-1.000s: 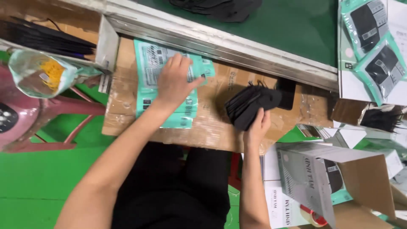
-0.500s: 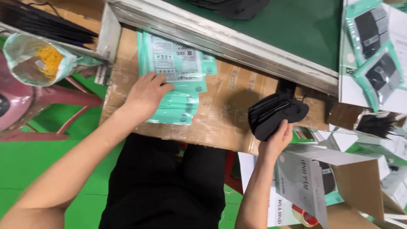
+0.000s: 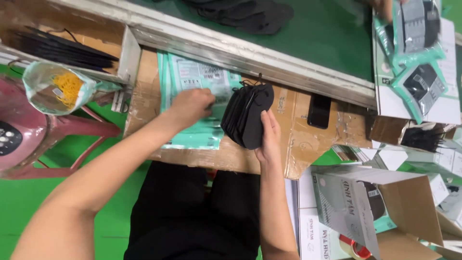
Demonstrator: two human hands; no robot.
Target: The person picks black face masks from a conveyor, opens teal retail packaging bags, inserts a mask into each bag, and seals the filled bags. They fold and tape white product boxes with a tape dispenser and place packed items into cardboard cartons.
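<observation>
My right hand (image 3: 269, 137) holds a stack of black face masks (image 3: 246, 115) upright over the cardboard work surface (image 3: 293, 139). My left hand (image 3: 191, 106) rests with curled fingers on a pile of teal and white packaging pouches (image 3: 192, 79), pinching the top one near its right edge. The mask stack sits just right of that hand, almost touching the pouches.
A black phone (image 3: 319, 110) lies on the cardboard. More black masks (image 3: 245, 12) lie on the green belt (image 3: 332, 43). Filled pouches (image 3: 418, 82) sit at the right. A bag of yellow bands (image 3: 57, 89), a pink stool (image 3: 29, 139) and open cartons (image 3: 365, 207) surround me.
My right hand has carried the mask stack left, toward the pouches. My left hand has slid right and up across the pouch pile and curled its fingers on the top pouch.
</observation>
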